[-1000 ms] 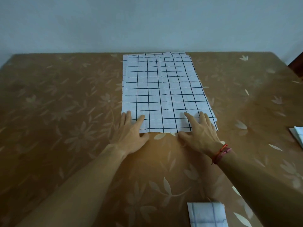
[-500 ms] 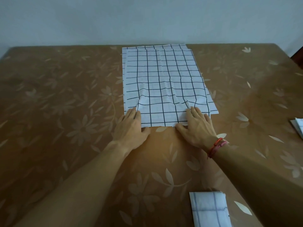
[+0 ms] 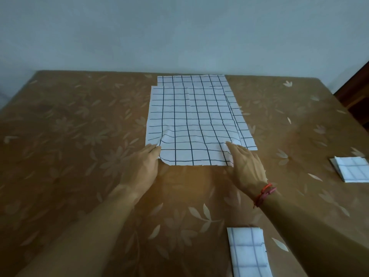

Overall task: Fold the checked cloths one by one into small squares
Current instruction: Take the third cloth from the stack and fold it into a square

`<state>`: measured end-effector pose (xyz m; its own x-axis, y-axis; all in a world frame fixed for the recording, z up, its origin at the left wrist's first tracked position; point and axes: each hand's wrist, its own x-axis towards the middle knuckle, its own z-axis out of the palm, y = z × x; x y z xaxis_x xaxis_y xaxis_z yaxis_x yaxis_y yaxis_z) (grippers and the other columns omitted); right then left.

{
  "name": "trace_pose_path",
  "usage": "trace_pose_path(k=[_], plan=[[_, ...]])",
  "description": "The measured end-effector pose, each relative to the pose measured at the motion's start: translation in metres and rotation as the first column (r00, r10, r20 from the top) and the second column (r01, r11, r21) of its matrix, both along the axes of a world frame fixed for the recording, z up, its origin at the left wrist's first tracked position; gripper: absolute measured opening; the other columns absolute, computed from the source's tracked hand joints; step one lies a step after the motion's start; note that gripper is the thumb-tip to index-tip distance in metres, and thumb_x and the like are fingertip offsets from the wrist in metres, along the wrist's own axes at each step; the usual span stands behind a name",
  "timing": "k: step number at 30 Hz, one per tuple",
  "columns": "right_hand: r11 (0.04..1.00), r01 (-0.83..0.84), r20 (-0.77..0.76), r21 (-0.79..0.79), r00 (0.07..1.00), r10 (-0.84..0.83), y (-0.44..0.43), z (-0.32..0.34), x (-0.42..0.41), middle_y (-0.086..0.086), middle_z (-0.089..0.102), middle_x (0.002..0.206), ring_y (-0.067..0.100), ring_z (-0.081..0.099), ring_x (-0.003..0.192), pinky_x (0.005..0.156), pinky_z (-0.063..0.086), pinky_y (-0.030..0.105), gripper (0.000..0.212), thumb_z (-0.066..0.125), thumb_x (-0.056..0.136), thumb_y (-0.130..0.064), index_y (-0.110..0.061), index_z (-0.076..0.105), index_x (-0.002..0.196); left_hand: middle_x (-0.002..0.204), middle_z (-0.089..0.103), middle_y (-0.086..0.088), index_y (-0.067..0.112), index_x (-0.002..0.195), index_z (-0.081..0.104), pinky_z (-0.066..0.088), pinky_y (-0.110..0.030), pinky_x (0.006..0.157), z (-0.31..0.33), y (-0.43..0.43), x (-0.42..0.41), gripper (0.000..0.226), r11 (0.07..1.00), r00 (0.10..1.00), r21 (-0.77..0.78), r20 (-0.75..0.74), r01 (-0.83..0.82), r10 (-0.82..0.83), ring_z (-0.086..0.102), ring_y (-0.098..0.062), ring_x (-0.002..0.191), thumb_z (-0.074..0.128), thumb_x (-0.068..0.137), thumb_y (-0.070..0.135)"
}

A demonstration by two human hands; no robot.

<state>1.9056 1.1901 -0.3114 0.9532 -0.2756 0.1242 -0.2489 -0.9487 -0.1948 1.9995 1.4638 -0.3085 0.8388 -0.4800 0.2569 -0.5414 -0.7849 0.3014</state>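
Behind: pale blue-grey wall (image 3: pixel 179 37). Under everything: brown floral-print worktop (image 3: pixel 79 136). Centre, towards the far side: flat pile of white cloths with dark grid checks (image 3: pixel 191 79); the top checked cloth (image 3: pixel 191 120) is the one in work. Two folded checked squares are done, one at the near edge (image 3: pixel 247 254), one far right (image 3: pixel 353 170). My left hand (image 3: pixel 141 164) and right hand (image 3: pixel 245 164) each pinch a near corner, and the edge is rucked and lifting. Step: starting the first fold. Next, I reckon: carry near edge to far edge, corners matched, lower layers undisturbed.
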Motion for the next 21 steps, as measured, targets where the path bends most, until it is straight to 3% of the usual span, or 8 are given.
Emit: trace_pose_path(k=[4, 8, 10, 13, 17, 21], plan=[[1.0, 0.024, -0.02, 0.018, 1.0, -0.024, 0.009, 0.012, -0.016, 0.004, 0.068, 0.119, 0.03, 0.059, 0.113, 0.089, 0.047, 0.042, 0.044, 0.068, 0.075, -0.015, -0.016, 0.065, 0.119, 0.085, 0.07, 0.0, 0.013, 0.118, 0.063, 0.052, -0.041, 0.055, 0.022, 0.026, -0.019, 0.033, 0.998, 0.999, -0.046, -0.033, -0.038, 0.036, 0.063, -0.026, 0.065, 0.049, 0.091, 0.0], [0.991, 0.103, -0.021, 0.091, 0.995, -0.101, 0.029, 0.03, -0.035, 0.004, 0.072, 0.109, 0.029, 0.06, 0.104, 0.089, 0.044, 0.039, 0.031, 0.062, 0.077, -0.008, -0.018, 0.074, 0.104, 0.07, 0.069, -0.003, 0.011, 0.102, 0.068, 0.052, -0.038, 0.051, 0.038, 0.055, -0.035, 0.02, 0.996, 0.996, -0.025, -0.029, -0.089, 0.088, 0.061, -0.024, 0.055, 0.056, 0.089, 0.002], [0.985, 0.115, -0.021, 0.126, 0.993, -0.113, 0.041, 0.04, -0.045, 0.003, 0.073, 0.101, 0.028, 0.061, 0.099, 0.088, 0.046, 0.037, 0.025, 0.065, 0.078, -0.009, -0.019, 0.075, 0.099, 0.072, 0.07, -0.004, 0.012, 0.098, 0.066, 0.051, -0.038, 0.055, 0.043, 0.072, -0.043, 0.016, 0.993, 0.994, -0.046, -0.035, -0.108, 0.107, 0.062, -0.026, 0.061, 0.054, 0.09, 0.007], [0.961, 0.125, 0.0, 0.247, 0.992, -0.129, 0.056, 0.053, -0.059, 0.001, 0.074, 0.09, 0.024, 0.065, 0.091, 0.077, 0.053, 0.036, 0.015, 0.07, 0.076, -0.018, -0.023, 0.074, 0.09, 0.092, 0.072, -0.006, 0.013, 0.11, 0.069, 0.052, -0.035, 0.068, 0.053, 0.095, -0.062, 0.023, 0.981, 0.99, -0.143, -0.068, -0.134, 0.126, 0.064, -0.027, 0.08, 0.056, 0.092, 0.008], [0.927, 0.104, 0.022, 0.361, 0.993, -0.12, 0.079, 0.082, -0.08, -0.01, 0.068, 0.074, 0.011, 0.063, 0.074, 0.065, 0.048, 0.025, 0.005, 0.071, 0.079, -0.023, -0.021, 0.074, 0.076, 0.082, 0.072, 0.001, 0.017, 0.106, 0.071, 0.035, -0.011, 0.056, 0.077, 0.127, -0.091, 0.017, 0.949, 0.974, -0.239, -0.141, -0.206, 0.176, 0.055, -0.007, 0.059, 0.061, 0.093, 0.017], [0.905, 0.097, -0.004, 0.415, 0.995, -0.105, 0.092, 0.101, -0.105, -0.013, 0.065, 0.07, 0.004, 0.06, 0.067, 0.058, 0.044, 0.017, 0.007, 0.074, 0.079, -0.028, -0.022, 0.073, 0.076, 0.085, 0.071, 0.005, 0.025, 0.099, 0.066, 0.048, -0.021, 0.049, 0.098, 0.156, -0.123, 0.009, 0.893, 0.923, -0.317, -0.318, -0.321, 0.218, 0.055, -0.002, 0.046, 0.059, 0.094, 0.025]])
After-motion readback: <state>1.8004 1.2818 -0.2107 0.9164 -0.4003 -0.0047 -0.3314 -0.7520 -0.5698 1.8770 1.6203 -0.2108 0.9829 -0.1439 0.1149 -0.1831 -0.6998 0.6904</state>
